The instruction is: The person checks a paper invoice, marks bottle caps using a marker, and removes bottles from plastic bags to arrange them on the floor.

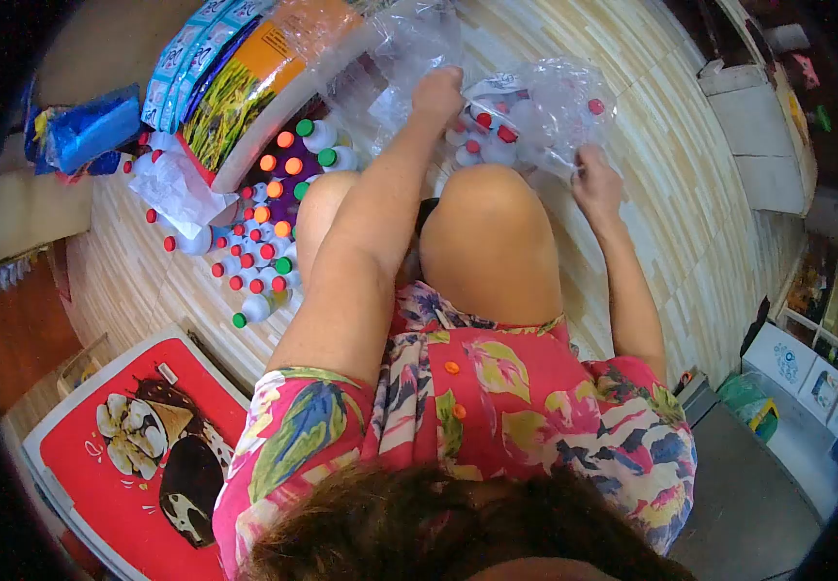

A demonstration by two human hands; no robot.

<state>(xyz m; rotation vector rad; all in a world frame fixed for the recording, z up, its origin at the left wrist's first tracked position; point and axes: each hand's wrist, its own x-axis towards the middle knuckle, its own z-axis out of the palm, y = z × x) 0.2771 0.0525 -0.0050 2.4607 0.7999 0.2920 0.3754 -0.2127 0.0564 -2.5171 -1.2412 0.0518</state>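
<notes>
The pale floor (676,208) spreads beneath both hands. Leftward and bodyward of the left hand (438,92) stand loose capped bottles (267,251). Between the hands sits a clear plastic bag (569,102), red-capped bottles (504,134) showing through. The right hand (597,184) pinches its near-right edge; whether the left fingers grip plastic, I cannot tell.

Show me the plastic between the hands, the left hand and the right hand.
Plastic (553,114): head view, crinkled clear film.
Left hand (437,94): head view, its back.
Right hand (599,182): head view, its back.
</notes>
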